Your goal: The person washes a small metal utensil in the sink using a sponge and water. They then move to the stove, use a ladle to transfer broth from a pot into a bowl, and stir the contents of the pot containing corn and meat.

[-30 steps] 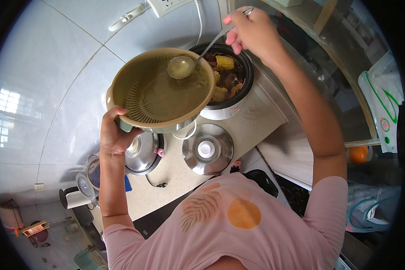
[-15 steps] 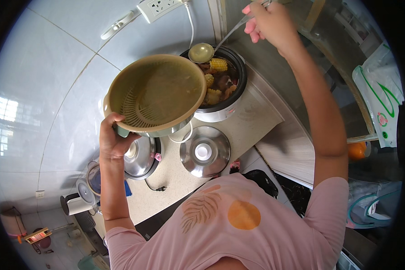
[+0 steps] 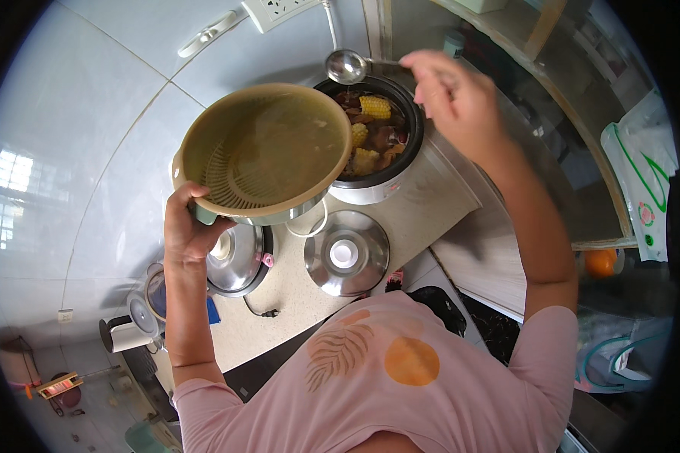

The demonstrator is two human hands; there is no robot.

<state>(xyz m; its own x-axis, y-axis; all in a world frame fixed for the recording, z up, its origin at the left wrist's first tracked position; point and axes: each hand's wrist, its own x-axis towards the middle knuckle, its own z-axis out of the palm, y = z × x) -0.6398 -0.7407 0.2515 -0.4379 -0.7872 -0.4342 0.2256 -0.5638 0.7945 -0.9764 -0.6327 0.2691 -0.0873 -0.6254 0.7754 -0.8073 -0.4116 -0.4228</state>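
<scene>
My left hand is closed on the near left rim of a tan basin with strainer slots in its side. Cloudy yellowish liquid lies in the basin, which I hold in the air, overlapping the cooker's left edge. My right hand, smeared a little by motion, grips the handle end of a metal ladle. The ladle's bowl hangs over the cooker's far left rim and looks nearly drained. Below it, the white electric cooker with a black rim holds corn pieces and meat in brown broth.
A steel lid with a white knob lies on the counter near me. Left of it stands a second lidded pot, with a plug nearby. A power strip is on the tiled wall. Glass panels border the right.
The ladle has swung from the basin's right rim to above the cooker's far rim, and its liquid is mostly gone. My right hand has come lower and nearer. The basin has hardly moved.
</scene>
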